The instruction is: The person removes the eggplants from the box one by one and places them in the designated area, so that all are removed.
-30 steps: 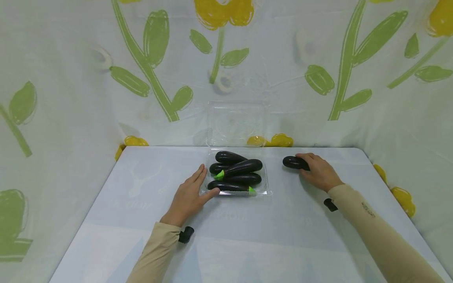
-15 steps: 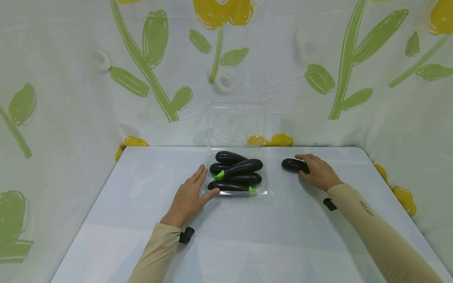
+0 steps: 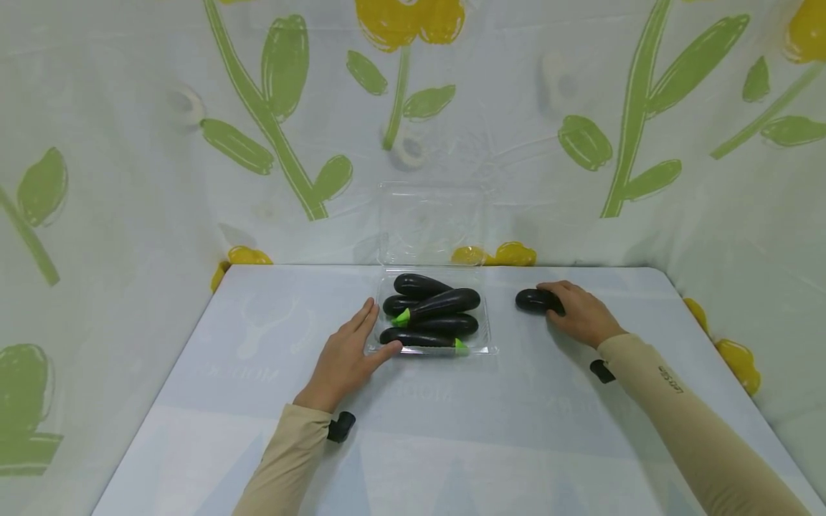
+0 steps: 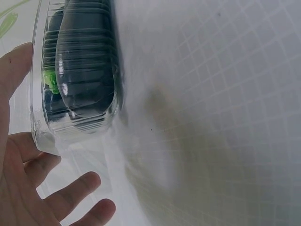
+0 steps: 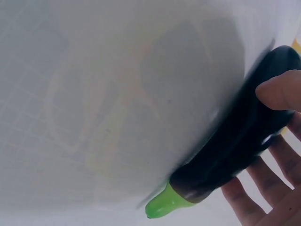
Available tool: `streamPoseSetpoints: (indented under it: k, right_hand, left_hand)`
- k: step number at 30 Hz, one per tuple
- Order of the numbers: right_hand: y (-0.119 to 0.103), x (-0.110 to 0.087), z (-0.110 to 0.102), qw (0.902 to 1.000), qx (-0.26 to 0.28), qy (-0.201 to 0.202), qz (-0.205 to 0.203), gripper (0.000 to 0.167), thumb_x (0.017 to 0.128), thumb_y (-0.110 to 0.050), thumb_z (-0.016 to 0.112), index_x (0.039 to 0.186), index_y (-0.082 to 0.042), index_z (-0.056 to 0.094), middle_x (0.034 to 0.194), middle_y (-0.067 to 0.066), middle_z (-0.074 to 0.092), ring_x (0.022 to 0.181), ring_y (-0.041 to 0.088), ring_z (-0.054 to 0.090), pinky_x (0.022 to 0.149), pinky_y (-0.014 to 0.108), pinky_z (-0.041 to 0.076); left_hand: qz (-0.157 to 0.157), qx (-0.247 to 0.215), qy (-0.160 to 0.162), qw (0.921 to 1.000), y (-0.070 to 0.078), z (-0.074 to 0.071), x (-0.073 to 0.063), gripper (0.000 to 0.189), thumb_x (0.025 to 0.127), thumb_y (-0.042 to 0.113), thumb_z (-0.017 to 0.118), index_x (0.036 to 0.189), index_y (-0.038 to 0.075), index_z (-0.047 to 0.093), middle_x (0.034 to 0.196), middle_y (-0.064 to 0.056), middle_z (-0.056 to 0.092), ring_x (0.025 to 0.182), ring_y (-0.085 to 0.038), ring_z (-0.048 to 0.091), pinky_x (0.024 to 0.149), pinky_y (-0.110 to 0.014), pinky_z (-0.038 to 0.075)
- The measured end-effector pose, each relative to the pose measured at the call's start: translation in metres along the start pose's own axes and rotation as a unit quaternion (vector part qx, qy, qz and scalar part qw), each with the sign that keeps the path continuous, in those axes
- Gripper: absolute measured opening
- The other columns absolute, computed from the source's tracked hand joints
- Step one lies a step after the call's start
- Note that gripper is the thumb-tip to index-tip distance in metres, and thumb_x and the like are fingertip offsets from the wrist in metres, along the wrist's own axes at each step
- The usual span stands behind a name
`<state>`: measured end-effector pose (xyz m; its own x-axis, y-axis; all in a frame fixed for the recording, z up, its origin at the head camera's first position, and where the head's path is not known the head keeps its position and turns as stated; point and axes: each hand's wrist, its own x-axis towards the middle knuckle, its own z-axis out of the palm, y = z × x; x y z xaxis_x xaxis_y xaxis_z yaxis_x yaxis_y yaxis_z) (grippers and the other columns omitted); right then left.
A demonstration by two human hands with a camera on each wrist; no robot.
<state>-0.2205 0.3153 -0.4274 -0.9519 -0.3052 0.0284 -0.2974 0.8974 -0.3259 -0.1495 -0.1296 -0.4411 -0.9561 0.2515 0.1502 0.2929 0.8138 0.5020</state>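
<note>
A clear plastic box (image 3: 486, 342) stands near the table's back edge, its hinged lid (image 3: 431, 223) raised against the backdrop. Several dark eggplants with green stems lie inside, one crosswise on top (image 3: 447, 306). My left hand (image 3: 340, 367) rests at the box's front left corner, thumb along the front rim and fingers at the left side; the left wrist view shows its fingers spread and fairly straight beside the clear wall (image 4: 87, 125). To the right, my right hand (image 3: 582, 313) grips a single eggplant (image 3: 533, 301). In the right wrist view, thumb and fingers span it, its green stem (image 5: 167, 203) sticking out.
The white table (image 3: 413, 437) ends at the back against a flower-printed backdrop (image 3: 503, 129), which also rises along both sides. Bare tabletop lies between the box and the eggplant in my right hand. Small black devices sit at both wrists.
The eggplant at my right hand has turned and shifted slightly toward me; my fingers stay around it. My left hand and the box hold still, apart from a slight shift of the view.
</note>
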Motion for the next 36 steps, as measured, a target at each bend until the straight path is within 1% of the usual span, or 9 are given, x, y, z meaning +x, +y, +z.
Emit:
streamPoseSetpoints:
  k: [8, 16, 19, 23, 27, 31, 36]
  right_hand:
    - [-0.001, 0.000, -0.002, 1.0000, 0.001, 0.000, 0.000, 0.057, 0.092, -0.007, 0.067, 0.147, -0.007, 0.049, 0.145, 0.026, 0.048, 0.132, 0.046, 0.047, 0.105, 0.064, 0.040]
    - [-0.006, 0.003, -0.003, 0.9993, 0.005, 0.030, -0.024, 0.053, 0.095, -0.009, 0.060, 0.146, -0.010, 0.050, 0.145, 0.021, 0.049, 0.130, 0.043, 0.048, 0.103, 0.062, 0.042]
    - [-0.011, 0.006, -0.004, 0.9988, 0.005, 0.038, -0.031, 0.050, 0.096, -0.010, 0.060, 0.145, -0.010, 0.051, 0.145, 0.021, 0.050, 0.131, 0.043, 0.047, 0.105, 0.062, 0.041]
    - [-0.027, 0.011, -0.006, 0.9971, 0.008, 0.054, -0.052, 0.047, 0.097, -0.011, 0.063, 0.144, -0.010, 0.053, 0.144, 0.020, 0.051, 0.131, 0.041, 0.048, 0.105, 0.060, 0.041]
    - [-0.049, 0.017, -0.009, 0.9950, 0.017, 0.063, -0.076, 0.046, 0.098, -0.013, 0.063, 0.143, -0.011, 0.054, 0.143, 0.018, 0.053, 0.130, 0.040, 0.050, 0.105, 0.058, 0.043]
    - [-0.071, 0.023, -0.010, 0.9931, 0.017, 0.057, -0.100, 0.048, 0.098, -0.016, 0.065, 0.144, -0.013, 0.053, 0.144, 0.015, 0.053, 0.129, 0.037, 0.053, 0.105, 0.055, 0.045]
    - [-0.094, 0.031, -0.007, 0.9907, 0.010, 0.040, -0.130, 0.049, 0.098, -0.017, 0.067, 0.145, -0.014, 0.053, 0.145, 0.014, 0.053, 0.129, 0.035, 0.054, 0.105, 0.053, 0.046]
  left_hand:
    - [-0.002, 0.000, -0.003, 1.0000, 0.002, -0.002, 0.000, 0.092, 0.093, 0.068, 0.058, 0.158, 0.008, 0.034, 0.166, -0.003, 0.025, 0.147, -0.032, 0.036, 0.113, -0.057, 0.036]
    - [0.000, -0.001, -0.003, 1.0000, 0.003, -0.002, 0.000, 0.092, 0.093, 0.067, 0.059, 0.158, 0.007, 0.034, 0.166, -0.004, 0.025, 0.147, -0.033, 0.035, 0.114, -0.056, 0.035]
    - [0.000, -0.002, -0.002, 1.0000, 0.004, -0.003, 0.000, 0.093, 0.092, 0.067, 0.060, 0.158, 0.007, 0.034, 0.166, -0.005, 0.026, 0.147, -0.033, 0.035, 0.114, -0.057, 0.035]
    - [-0.002, -0.003, -0.003, 1.0000, 0.005, -0.004, -0.001, 0.093, 0.092, 0.067, 0.060, 0.158, 0.007, 0.033, 0.166, -0.004, 0.025, 0.146, -0.034, 0.035, 0.114, -0.058, 0.035]
    - [-0.003, -0.002, -0.004, 1.0000, 0.006, -0.004, -0.002, 0.093, 0.092, 0.067, 0.060, 0.158, 0.007, 0.033, 0.166, -0.004, 0.025, 0.146, -0.034, 0.036, 0.114, -0.057, 0.035]
    - [-0.004, -0.001, -0.004, 1.0000, 0.005, -0.003, -0.001, 0.092, 0.093, 0.067, 0.059, 0.158, 0.007, 0.033, 0.166, -0.004, 0.025, 0.146, -0.035, 0.036, 0.114, -0.057, 0.035]
    - [-0.008, 0.003, -0.007, 0.9999, 0.005, -0.002, -0.001, 0.092, 0.093, 0.068, 0.057, 0.159, 0.008, 0.032, 0.167, -0.003, 0.024, 0.147, -0.033, 0.035, 0.115, -0.056, 0.034]
